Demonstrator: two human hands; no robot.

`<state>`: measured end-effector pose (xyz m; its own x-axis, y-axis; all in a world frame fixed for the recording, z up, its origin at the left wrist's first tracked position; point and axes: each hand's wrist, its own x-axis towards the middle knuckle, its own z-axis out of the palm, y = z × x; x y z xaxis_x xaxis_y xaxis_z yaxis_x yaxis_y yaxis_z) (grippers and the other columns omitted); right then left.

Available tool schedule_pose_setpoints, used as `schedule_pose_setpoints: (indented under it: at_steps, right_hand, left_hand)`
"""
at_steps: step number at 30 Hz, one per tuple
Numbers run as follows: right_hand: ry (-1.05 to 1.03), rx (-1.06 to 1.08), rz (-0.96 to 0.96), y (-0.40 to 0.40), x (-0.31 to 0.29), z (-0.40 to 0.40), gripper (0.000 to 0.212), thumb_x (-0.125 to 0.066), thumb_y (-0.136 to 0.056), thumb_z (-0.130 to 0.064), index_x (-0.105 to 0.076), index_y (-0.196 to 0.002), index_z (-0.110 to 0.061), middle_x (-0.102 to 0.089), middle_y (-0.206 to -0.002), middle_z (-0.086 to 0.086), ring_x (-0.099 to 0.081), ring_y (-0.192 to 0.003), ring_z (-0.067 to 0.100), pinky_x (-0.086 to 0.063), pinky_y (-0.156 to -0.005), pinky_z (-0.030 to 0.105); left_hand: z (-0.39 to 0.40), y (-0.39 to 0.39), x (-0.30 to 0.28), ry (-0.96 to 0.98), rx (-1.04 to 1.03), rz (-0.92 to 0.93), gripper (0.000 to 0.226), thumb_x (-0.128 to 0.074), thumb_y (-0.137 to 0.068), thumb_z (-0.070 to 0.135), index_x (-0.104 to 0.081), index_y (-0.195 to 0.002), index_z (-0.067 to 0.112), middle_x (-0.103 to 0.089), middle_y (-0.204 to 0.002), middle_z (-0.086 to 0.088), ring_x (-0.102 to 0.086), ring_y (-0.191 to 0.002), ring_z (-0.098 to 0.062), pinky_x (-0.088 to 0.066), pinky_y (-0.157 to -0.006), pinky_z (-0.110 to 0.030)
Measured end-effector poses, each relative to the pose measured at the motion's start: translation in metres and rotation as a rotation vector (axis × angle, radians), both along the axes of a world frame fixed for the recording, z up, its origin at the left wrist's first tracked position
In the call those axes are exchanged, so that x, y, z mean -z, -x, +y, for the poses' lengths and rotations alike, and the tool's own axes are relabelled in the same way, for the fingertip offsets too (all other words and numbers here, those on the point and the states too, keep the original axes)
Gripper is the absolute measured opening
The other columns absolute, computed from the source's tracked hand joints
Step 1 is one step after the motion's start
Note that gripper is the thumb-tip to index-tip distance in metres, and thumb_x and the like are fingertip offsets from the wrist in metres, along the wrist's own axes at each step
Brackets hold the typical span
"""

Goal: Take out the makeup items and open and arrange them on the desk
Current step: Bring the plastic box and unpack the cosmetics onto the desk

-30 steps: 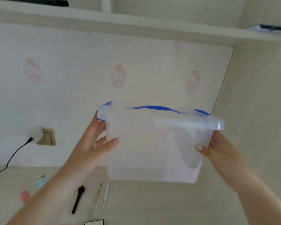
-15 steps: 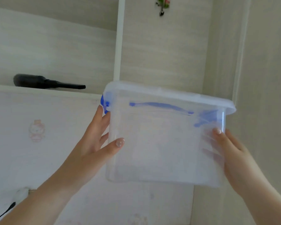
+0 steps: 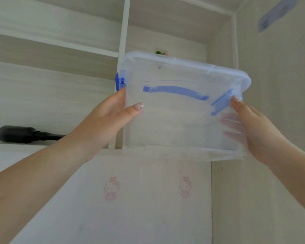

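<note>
A clear plastic storage box point(image 3: 176, 124) with a lid, a blue handle and blue side clips is held up high in front of the shelves, its bottom facing me. It looks empty. My left hand point(image 3: 106, 120) grips its left side, thumb across the near face. My right hand point(image 3: 248, 127) grips its right side, fingers showing through the plastic. The box's lower edge is level with the shelf board point(image 3: 42, 148). The desk and the makeup items are out of view.
A black brush-like tool point(image 3: 23, 134) lies on the shelf at the left. A white upright divider point(image 3: 122, 41) splits the shelves behind the box. A small green and red ornament point(image 3: 160, 53) peeks over the lid. A side wall point(image 3: 271, 173) stands at the right.
Both hands have lifted the box from above the desk up to shelf height. My view has tilted upward, so the desk items dropped out of sight and upper shelves came in.
</note>
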<state>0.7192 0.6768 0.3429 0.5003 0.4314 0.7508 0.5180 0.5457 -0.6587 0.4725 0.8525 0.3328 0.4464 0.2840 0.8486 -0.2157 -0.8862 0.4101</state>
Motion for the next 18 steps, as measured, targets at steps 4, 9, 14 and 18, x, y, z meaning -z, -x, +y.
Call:
schedule_pose_setpoints:
  at_steps: [4, 9, 14, 18]
  right_hand:
    - [0.007, -0.014, -0.021, -0.019, -0.025, 0.023, 0.027, -0.048, -0.088, -0.055, -0.061, -0.09, -0.032, -0.062, -0.093, -0.01, -0.059, -0.104, 0.016, -0.048, -0.095, 0.041]
    - [0.039, -0.052, -0.026, -0.042, -0.038, 0.069, 0.032, -0.045, -0.091, -0.054, -0.058, -0.107, -0.03, -0.059, -0.103, -0.01, -0.055, -0.107, 0.016, -0.046, -0.086, 0.034]
    - [0.061, -0.048, -0.003, -0.063, -0.031, 0.115, 0.039, -0.042, -0.092, -0.053, -0.052, -0.116, -0.023, -0.055, -0.107, -0.004, -0.052, -0.11, 0.02, -0.045, -0.089, 0.035]
    - [0.05, 0.002, -0.045, -0.077, -0.02, 0.143, 0.038, -0.044, -0.089, -0.058, -0.053, -0.111, -0.028, -0.057, -0.116, -0.004, -0.055, -0.108, 0.018, -0.046, -0.097, 0.041]
  left_hand:
    - [0.006, -0.01, -0.028, -0.012, 0.02, -0.017, 0.075, -0.057, -0.068, 0.074, -0.04, -0.135, 0.046, -0.047, -0.142, 0.015, -0.041, -0.134, -0.011, -0.029, -0.112, -0.048]
    - [0.022, -0.029, -0.043, 0.079, 0.032, -0.007, 0.037, -0.051, -0.088, 0.032, -0.055, -0.121, 0.048, -0.063, -0.121, 0.022, -0.058, -0.115, -0.001, -0.037, -0.109, -0.04]
    - [0.051, -0.051, -0.037, 0.162, -0.014, -0.007, 0.043, -0.047, -0.082, 0.028, -0.056, -0.122, 0.043, -0.065, -0.12, 0.017, -0.06, -0.114, -0.007, -0.038, -0.107, -0.041]
    - [0.071, -0.064, -0.027, 0.235, -0.056, -0.017, 0.048, -0.048, -0.075, 0.029, -0.057, -0.121, 0.041, -0.066, -0.118, 0.015, -0.061, -0.113, -0.011, -0.039, -0.106, -0.043]
